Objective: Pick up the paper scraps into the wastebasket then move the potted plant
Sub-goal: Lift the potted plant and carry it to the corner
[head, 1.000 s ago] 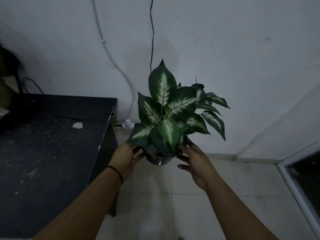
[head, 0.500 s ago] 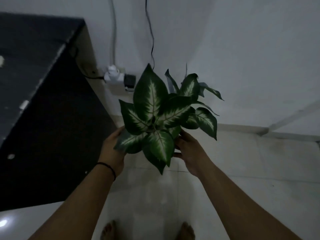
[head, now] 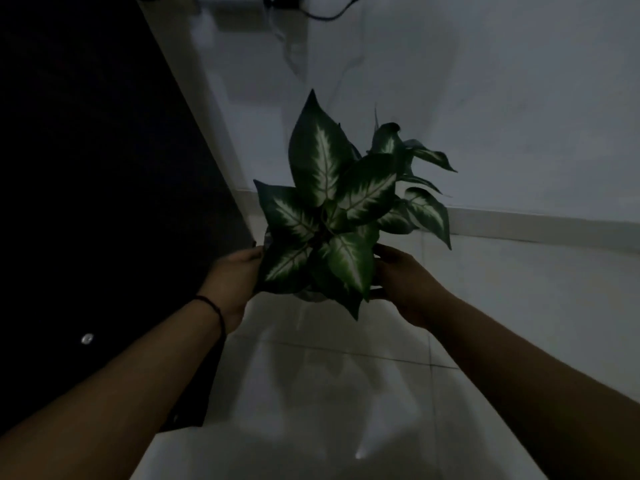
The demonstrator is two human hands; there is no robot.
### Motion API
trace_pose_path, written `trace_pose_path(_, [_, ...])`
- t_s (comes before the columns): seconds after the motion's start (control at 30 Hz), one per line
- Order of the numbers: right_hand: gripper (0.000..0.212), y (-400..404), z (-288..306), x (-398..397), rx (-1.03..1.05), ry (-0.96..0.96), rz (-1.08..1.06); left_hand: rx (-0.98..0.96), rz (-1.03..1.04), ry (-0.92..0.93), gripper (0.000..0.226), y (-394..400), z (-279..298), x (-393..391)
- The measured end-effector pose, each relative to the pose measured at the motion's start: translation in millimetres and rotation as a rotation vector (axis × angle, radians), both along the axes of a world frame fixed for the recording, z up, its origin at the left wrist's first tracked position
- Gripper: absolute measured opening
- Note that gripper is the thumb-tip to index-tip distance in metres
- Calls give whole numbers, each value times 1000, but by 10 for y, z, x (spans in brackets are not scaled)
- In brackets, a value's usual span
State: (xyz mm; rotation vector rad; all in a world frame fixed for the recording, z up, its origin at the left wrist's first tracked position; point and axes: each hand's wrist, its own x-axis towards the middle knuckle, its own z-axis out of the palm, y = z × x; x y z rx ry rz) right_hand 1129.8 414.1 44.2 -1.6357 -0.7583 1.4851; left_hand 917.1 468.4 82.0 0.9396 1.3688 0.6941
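Note:
The potted plant (head: 332, 216) has broad dark green leaves with white centres and hangs low over the tiled floor. Its pot is almost wholly hidden under the leaves; only a dark sliver shows at the bottom. My left hand (head: 233, 278) grips the pot's left side, with a black band on the wrist. My right hand (head: 405, 282) grips its right side, fingers curled around it. No paper scraps or wastebasket are in view.
A dark table side (head: 97, 188) fills the left, close to my left arm. The pale tiled floor (head: 502, 306) spreads below and to the right. A white wall (head: 485, 98) with a skirting strip stands behind. A wall plug and black cable (head: 311, 12) sit at the top.
The plant has gone down toward the floor with both hands on it. The view has tilted downward, so the table top has left the frame. The scene is darker.

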Motion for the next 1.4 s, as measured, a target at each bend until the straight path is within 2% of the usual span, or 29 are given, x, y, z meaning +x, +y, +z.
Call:
trace_pose_path(0.17, [41, 344, -349, -86, 6, -60, 8, -6, -11, 48, 10, 356, -453, -52])
trace_pose_path(0.3, [48, 554, -460, -54, 43, -150, -11, -17, 3, 33, 17, 514, -632, -15])
trace_pose_path(0.37, [47, 567, -516, -27, 34, -140, -26, -38, 17, -7, 28, 543, -715, 18])
trace_pose_path(0.6, [36, 507, -805, 73, -5, -88, -69, -150, -32, -15, 32, 564, -957, 142])
trace_pose_path(0.7, [32, 554, -937, 65, -28, -87, -82, -175, -50, 23, 30, 580, -1055, 179])
trace_pose_path(0.93, [30, 612, -1195, -32, -85, -141, -56, -250, -46, -49, 27, 667, -1251, 141])
trace_pose_path(1.07, [29, 614, -1276, -41, -128, -152, -24, -250, -74, -53, 23, 694, -1358, 127])
trace_pose_path(1.2, [18, 670, -1210, -11, -175, -187, 33, -257, -64, 12, 21, 732, -1438, 97])
trace_pose_path(1.3, [28, 683, -1183, 5, -201, -171, -15, -242, -54, 35, 23, 750, -1470, 82])
trace_pose_path(1.4, [29, 677, -1207, -26, -187, -114, -11, -257, -35, 12, 28, 756, -1433, 62])
